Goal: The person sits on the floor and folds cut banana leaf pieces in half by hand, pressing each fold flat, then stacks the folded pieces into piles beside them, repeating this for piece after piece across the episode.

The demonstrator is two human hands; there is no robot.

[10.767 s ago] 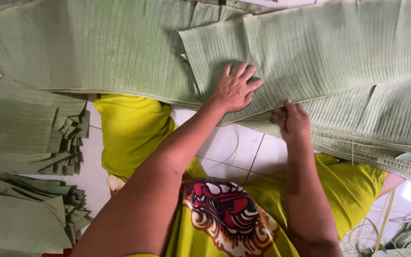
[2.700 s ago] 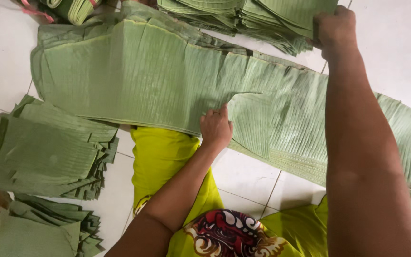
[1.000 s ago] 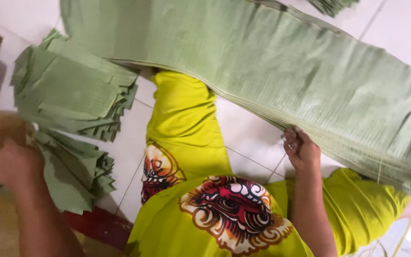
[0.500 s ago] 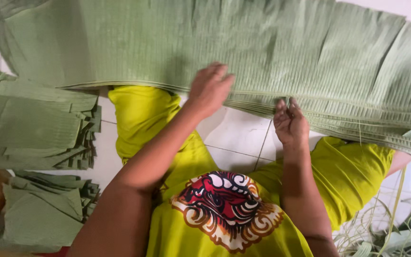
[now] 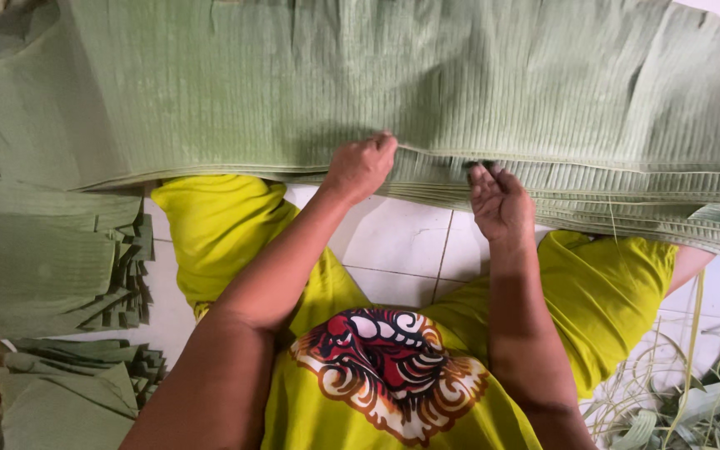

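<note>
ribbed green leaf sheets (image 5: 426, 92), stacked flat; left hand (image 5: 361, 165) and right hand (image 5: 500, 200) each pinching their layered edge.

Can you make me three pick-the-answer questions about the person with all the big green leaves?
1. Where are both hands?
A. At the near edge of the big leaf stack
B. On the cut piles
C. In the lap

2. What colour are the person's clothes?
A. Blue
B. Yellow
C. White

3. What state is the big leaf stack in?
A. Rolled up
B. Crumpled in a ball
C. Lying flat in layers

Answers: 1 A, the left hand and right hand grip the edge of the big leaf stack. 2 B, the yellow clothes cover the knees. 3 C, layered edges show along its near side, while the cut piles sit apart on the floor at the person's left.
</note>
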